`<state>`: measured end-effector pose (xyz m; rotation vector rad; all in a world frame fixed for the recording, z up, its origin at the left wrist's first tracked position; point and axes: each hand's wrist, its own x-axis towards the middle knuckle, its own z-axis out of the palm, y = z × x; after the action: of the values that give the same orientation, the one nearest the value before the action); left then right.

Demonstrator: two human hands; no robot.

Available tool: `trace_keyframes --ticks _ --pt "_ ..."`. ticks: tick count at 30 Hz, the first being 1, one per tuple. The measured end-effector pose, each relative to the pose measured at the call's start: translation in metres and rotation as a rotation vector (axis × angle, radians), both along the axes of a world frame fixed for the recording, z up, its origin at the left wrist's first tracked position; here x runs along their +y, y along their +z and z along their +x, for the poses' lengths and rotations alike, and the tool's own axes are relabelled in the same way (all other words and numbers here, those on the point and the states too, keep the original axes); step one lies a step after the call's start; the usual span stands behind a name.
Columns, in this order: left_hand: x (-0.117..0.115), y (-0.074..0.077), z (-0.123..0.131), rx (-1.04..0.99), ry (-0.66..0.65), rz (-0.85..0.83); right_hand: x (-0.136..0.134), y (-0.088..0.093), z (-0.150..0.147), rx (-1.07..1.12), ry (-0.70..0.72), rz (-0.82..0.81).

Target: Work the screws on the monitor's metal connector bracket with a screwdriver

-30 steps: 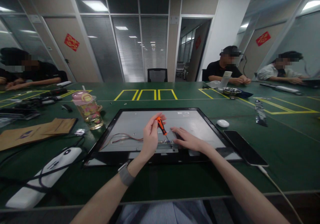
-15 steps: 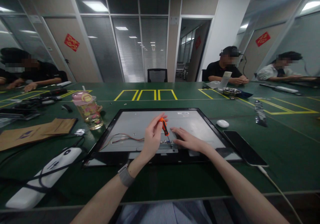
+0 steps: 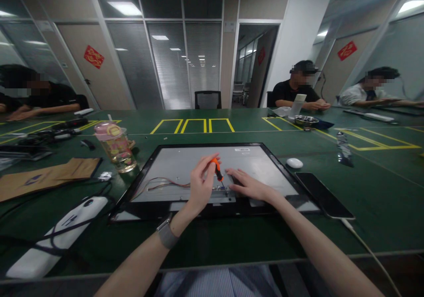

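My left hand [image 3: 202, 178] is closed around an orange and black screwdriver [image 3: 217, 169], which leans with its shaft pointing down. Its tip meets a small metal bracket or connector strip [image 3: 222, 188] near the front edge of a flat display panel [image 3: 179, 162]. The panel lies back side up, grey metal inside a black frame. To the right of the screwdriver, my right hand [image 3: 247, 184] rests palm down on the panel, fingers stretched out. Thin coloured wires [image 3: 162, 181] run across the panel to the left and pass behind my left hand.
Left of the panel stand a pink-lidded bottle [image 3: 115, 149], a brown paper envelope [image 3: 49, 175] and a white power strip [image 3: 59, 239] with black cables. On the right lie a white earbud case [image 3: 294, 163] and a phone [image 3: 324, 195] on a cable. Co-workers sit across the table.
The screwdriver's handle has tilted or turned slightly in my left hand, its top a little lower. My right hand stays in place. At far left, a co-worker's hands have shifted.
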<state>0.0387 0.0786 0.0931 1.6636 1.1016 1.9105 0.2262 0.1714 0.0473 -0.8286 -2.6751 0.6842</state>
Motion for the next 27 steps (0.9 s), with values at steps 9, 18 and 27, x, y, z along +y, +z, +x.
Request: trace_keyframes --ticks 9,18,27 --pt "-0.0008 0.0006 -0.0001 0.022 0.033 0.004 -0.0026 0.0051 -0.0008 -0.021 0.006 -0.004" --pt "0.0042 -0.0034 -0.0002 0.041 0.203 0.067 -0.0010 0.0019 -0.0004 0.000 0.008 0.006" --pt "0.0038 -0.0028 0.0005 -0.020 0.188 0.025 0.0023 -0.0026 0.0003 0.019 0.018 0.005"
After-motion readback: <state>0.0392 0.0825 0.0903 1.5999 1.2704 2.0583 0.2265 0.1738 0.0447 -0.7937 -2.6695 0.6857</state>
